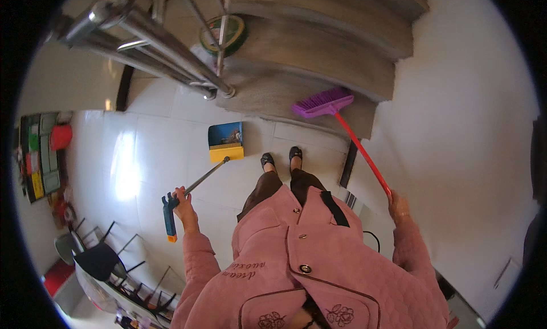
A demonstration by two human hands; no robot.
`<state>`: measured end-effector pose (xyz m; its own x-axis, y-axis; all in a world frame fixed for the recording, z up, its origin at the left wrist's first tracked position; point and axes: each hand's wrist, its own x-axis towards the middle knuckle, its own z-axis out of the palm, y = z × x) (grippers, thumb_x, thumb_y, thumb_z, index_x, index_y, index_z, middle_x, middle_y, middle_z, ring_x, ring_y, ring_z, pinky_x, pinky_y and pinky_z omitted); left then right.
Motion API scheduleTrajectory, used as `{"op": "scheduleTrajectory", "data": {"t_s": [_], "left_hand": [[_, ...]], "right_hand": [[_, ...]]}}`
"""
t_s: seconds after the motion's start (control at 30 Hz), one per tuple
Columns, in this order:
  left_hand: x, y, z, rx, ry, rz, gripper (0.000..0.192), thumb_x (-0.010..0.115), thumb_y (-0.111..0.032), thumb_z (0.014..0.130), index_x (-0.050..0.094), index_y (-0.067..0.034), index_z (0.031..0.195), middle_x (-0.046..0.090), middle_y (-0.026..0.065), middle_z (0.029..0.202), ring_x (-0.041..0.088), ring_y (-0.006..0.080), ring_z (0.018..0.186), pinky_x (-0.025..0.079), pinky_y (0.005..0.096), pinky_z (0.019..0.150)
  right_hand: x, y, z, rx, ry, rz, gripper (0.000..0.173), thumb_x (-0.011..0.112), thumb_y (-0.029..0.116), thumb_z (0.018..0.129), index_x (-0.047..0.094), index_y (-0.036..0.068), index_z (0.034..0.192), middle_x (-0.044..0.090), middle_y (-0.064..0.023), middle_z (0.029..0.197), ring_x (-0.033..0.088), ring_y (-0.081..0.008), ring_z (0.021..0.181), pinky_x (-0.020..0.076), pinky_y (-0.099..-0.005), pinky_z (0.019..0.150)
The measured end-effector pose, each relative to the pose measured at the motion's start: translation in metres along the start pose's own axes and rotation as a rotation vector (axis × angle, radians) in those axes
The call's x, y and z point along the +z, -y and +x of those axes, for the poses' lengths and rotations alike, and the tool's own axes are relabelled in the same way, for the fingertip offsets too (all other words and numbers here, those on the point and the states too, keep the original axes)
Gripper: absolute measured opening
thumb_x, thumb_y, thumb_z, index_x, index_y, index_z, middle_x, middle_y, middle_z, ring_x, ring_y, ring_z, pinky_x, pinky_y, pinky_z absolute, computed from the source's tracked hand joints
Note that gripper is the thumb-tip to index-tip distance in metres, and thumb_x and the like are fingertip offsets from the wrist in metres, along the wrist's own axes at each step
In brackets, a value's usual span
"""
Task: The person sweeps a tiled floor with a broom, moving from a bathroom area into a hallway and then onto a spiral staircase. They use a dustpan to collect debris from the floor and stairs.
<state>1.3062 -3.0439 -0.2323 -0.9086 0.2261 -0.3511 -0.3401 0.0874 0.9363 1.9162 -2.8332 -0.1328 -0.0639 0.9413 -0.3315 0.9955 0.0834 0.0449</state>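
Note:
My left hand (186, 209) grips the metal pole of a long-handled dustpan (226, 153), just below its dark green end grip (169, 220). The blue and yellow pan rests upright on the tiled floor, left of my feet. Some debris (235, 136) lies inside it. In my right hand (398, 207) is the red handle of a broom (363, 151). Its purple head (323, 103) lies against the lowest stair step (273, 94), bristles turned away from me.
Concrete stairs (324, 42) rise ahead, with a stainless steel railing (175, 55) on their left. A green round object (233, 34) sits on a step by the railing posts. A white wall (461, 128) borders the right side. Chairs (102, 258) stand at the lower left.

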Motion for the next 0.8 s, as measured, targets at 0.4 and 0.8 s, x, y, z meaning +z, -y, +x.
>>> {"op": "scheduleTrajectory", "data": {"t_s": [0.4, 0.8], "left_hand": [[-0.014, 0.040, 0.004, -0.015, -0.199, 0.023, 0.023, 0.047, -0.026, 0.089, 0.049, -0.003, 0.085, 0.054, 0.0094, 0.098, 0.053, 0.0164, 0.091, 0.046, 0.0332, 0.080], [-0.015, 0.033, 0.003, -0.070, -0.193, 0.157, 0.022, 0.048, -0.025, 0.087, 0.051, -0.003, 0.090, 0.056, 0.0078, 0.098, 0.053, 0.0161, 0.093, 0.046, 0.0332, 0.080]], "right_hand": [[0.038, 0.230, 0.162, -0.540, 0.344, -0.112, 0.029, 0.033, 0.036, 0.090, 0.045, 0.020, 0.111, 0.059, -0.0213, 0.081, 0.057, -0.0403, 0.077, 0.0437, -0.0485, 0.067], [0.043, 0.262, 0.203, -0.543, 0.363, -0.057, 0.031, 0.037, 0.031, 0.088, 0.052, 0.007, 0.102, 0.058, -0.0206, 0.092, 0.054, -0.0383, 0.086, 0.0416, -0.0471, 0.073]]}}
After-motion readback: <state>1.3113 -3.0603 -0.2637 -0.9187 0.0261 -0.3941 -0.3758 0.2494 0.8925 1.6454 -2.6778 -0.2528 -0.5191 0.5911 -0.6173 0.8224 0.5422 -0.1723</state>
